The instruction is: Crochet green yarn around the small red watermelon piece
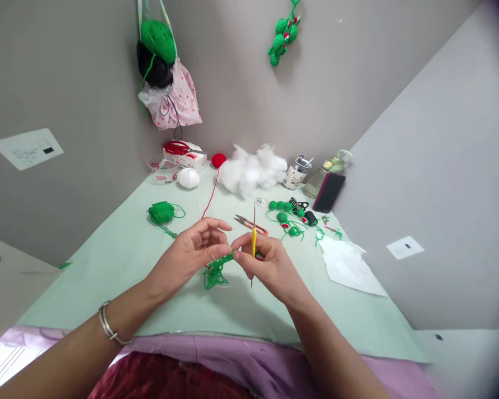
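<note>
Green crocheted yarn work [215, 272] hangs below my left hand [205, 244], pinched between its thumb and fingers. My right hand [264, 260] holds a crochet hook with a yellow handle [254, 241], its metal shaft pointing up. The right thumb and index fingertip meet at the top edge of the green piece, close to the left thumb. Just beyond the hands lie orange-handled thread snips [251, 224]. Off to the left sits a green yarn ball [162, 212], with a strand trailing from it toward my left hand.
White stuffing [251, 169] is heaped at the back, beside a red yarn ball [218, 160]. Small green crocheted balls [290, 216] lie to the right, before a phone [329, 192] and a bottle [316, 180]. White paper [349, 263] rests near the right edge. Red scissors [178, 147] top a box.
</note>
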A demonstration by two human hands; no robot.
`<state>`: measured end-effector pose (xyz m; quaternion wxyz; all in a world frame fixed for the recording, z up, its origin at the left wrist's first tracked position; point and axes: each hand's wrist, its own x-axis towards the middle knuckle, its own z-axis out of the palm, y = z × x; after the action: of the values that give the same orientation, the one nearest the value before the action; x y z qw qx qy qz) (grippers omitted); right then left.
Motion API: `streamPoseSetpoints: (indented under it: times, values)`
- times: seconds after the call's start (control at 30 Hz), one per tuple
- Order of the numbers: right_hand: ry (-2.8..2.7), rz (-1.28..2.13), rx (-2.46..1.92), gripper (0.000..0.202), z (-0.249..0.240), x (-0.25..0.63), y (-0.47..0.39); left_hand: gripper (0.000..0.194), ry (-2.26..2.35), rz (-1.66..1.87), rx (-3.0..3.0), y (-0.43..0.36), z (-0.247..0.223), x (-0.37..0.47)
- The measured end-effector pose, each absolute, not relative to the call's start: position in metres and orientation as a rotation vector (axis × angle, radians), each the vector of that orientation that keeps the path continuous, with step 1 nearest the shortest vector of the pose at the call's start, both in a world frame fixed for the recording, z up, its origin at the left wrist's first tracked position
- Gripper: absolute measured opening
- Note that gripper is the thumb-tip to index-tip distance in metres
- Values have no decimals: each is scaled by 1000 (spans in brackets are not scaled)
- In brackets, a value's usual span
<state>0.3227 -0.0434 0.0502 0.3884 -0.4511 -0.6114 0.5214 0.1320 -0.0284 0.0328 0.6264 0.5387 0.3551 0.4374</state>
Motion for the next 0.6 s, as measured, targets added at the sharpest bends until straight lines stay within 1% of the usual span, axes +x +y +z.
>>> streamPoseSetpoints:
  times: [0.07,0.1,0.2,0.3,0.33,0.4,0.43,0.5,0.6]
  values:
    - [-1420,1376,-1105,9,50,319,-32,38,799,962,1245,-20,34,132]
    - [-1336,1413,-1082,9,49,318,-27,39,795,934,1253,-16,34,132]
    - [-1065,1567,-1010,10,48,313,-12,33,790,869,1284,-5,32,131]
    - [-888,1652,-938,12,44,309,-3,35,804,847,1374,6,34,133]
    - [-844,1661,-920,14,42,308,-1,31,821,843,1429,10,35,134]
    - [-757,1670,-888,16,37,308,2,16,865,822,1535,18,37,136]
    - [-710,1675,-876,16,35,309,4,14,882,796,1568,21,37,137]
    - [-616,1682,-855,18,30,312,6,21,890,732,1598,28,35,137]
    - [-506,1655,-822,21,26,319,10,21,864,655,1673,35,27,132]
